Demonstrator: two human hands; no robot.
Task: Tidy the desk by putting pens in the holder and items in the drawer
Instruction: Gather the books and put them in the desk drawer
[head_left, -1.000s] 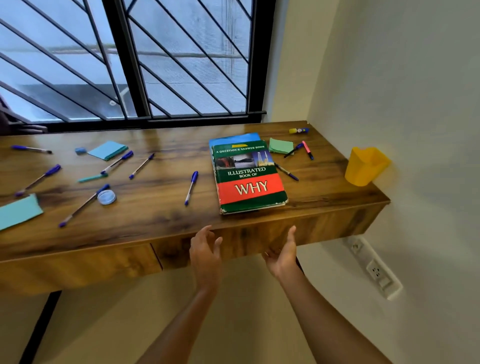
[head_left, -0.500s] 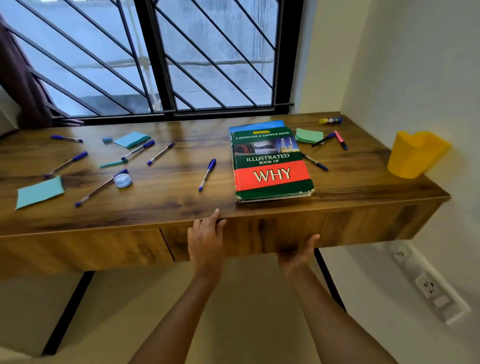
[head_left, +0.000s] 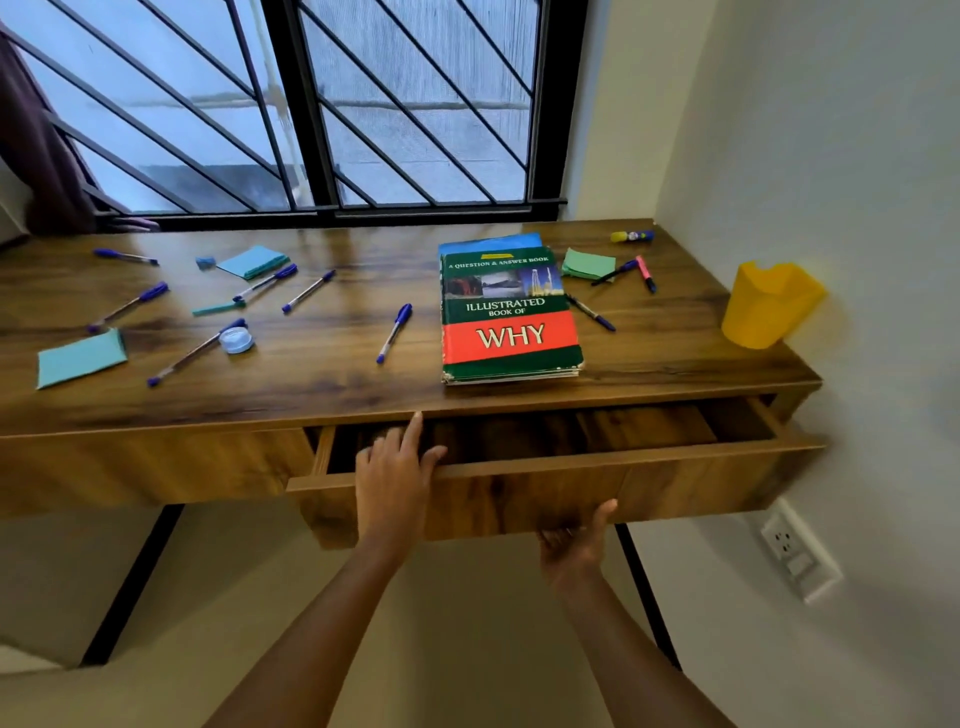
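The wooden drawer (head_left: 545, 457) under the right half of the brown wood-grain table (head_left: 332, 374) stands partly pulled out, its dark inside showing. The left hand (head_left: 392, 475) rests over the top edge of the drawer front, forefinger straight and reaching up to the table's front edge; how the other fingers lie behind the rim I cannot tell. The right hand (head_left: 574, 540) is hooked under the bottom edge of the drawer front, fingers curled up behind it, thumb on the face.

The drawer front is a stiff board with no handle in view, so the lower lip and top rim look like the places to hold; it probably slides easily and needs an even pull.

The large hardcover book with a green and red cover (head_left: 511, 317) lies at the front edge, just above the drawer, on a blue book. It looks heavy and rigid, best lifted by both long sides. The blue ballpoint pens (head_left: 395, 332) lie scattered across the left and middle; light, smooth, likely to roll, so pinch them mid-barrel. The yellow plastic holder (head_left: 769, 306) stands at the right edge against the wall, light enough to tip. Turquoise and green sticky-note pads (head_left: 80, 358) are soft and flat.

The tabletop is glossy. A barred window (head_left: 311, 104) runs behind the table, and a wall socket (head_left: 797, 556) sits lower right.
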